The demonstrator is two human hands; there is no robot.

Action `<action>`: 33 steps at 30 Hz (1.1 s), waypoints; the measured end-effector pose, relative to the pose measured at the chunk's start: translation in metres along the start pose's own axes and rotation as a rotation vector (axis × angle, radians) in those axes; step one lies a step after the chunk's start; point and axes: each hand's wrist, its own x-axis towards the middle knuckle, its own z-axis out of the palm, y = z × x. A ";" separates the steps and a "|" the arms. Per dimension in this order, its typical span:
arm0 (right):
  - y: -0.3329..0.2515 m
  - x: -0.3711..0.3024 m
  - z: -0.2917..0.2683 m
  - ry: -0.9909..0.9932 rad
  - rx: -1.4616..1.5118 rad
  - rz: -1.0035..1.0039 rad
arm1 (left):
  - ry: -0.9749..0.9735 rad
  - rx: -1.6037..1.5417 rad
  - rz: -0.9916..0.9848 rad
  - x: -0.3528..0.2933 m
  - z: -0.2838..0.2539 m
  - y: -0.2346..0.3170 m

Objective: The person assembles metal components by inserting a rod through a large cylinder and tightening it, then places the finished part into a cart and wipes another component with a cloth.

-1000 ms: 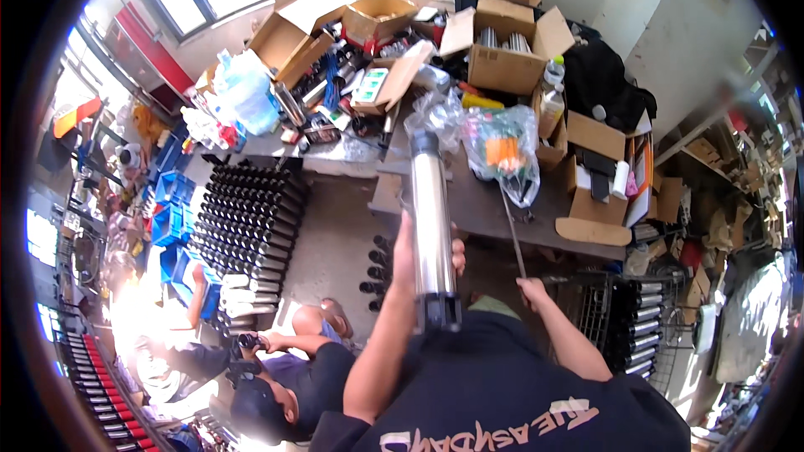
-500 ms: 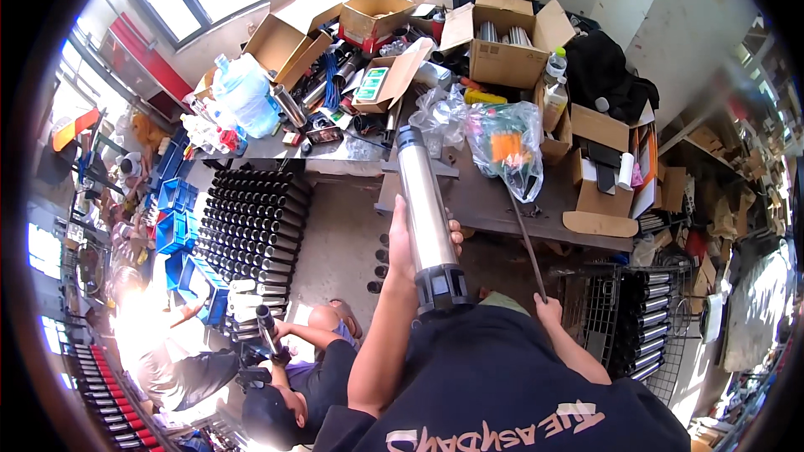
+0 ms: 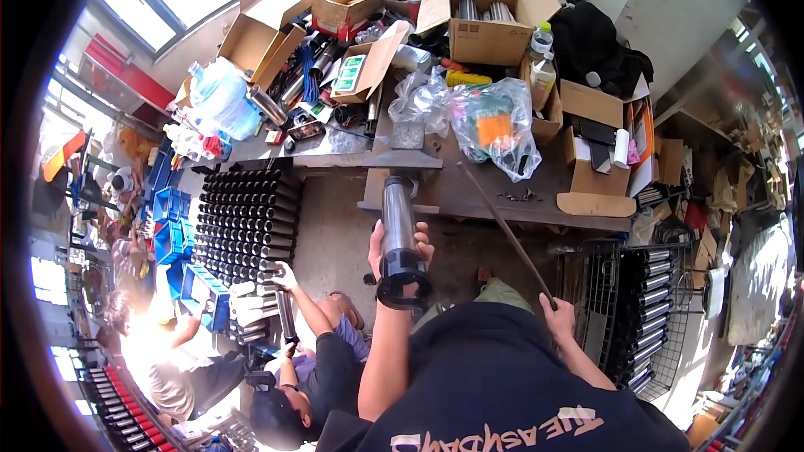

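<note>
My left hand [image 3: 376, 249] is wrapped round a silver metal cylinder [image 3: 399, 222] with black end pieces, its fingers showing on both sides. The cylinder's near end faces me as a black ring with an opening. Its far end lies close to the bench's front edge, by a flat metal plate [image 3: 405, 161]; whether they touch I cannot tell. In my right hand [image 3: 559, 318] is a long thin metal rod [image 3: 507, 231], gripped at its near end and slanting up and left toward the bench.
The cluttered bench [image 3: 494, 201] holds cardboard boxes [image 3: 487, 40], a plastic bag with orange contents [image 3: 496, 129] and a large water bottle [image 3: 224, 100]. Stacked black-ended tubes [image 3: 249, 213] and blue bins [image 3: 205, 293] stand left. Nearby, a co-worker [image 3: 327, 372] handles a tube. A wire cage [image 3: 662, 318] stands right.
The cylinder has come down and left, away from over the bench, its near end tipped toward me. The rod's far end has swung left and up. The co-worker's tube has moved.
</note>
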 end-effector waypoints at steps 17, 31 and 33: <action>-0.186 0.283 -0.133 0.116 -0.200 -0.964 | 0.427 -0.217 -0.058 0.136 0.085 0.098; -0.289 0.293 -0.147 0.557 -0.241 -0.743 | 1.015 -0.644 0.055 0.115 0.150 0.077; -0.290 0.291 -0.151 0.585 -0.257 -0.739 | 1.039 -0.633 -0.015 0.116 0.149 0.083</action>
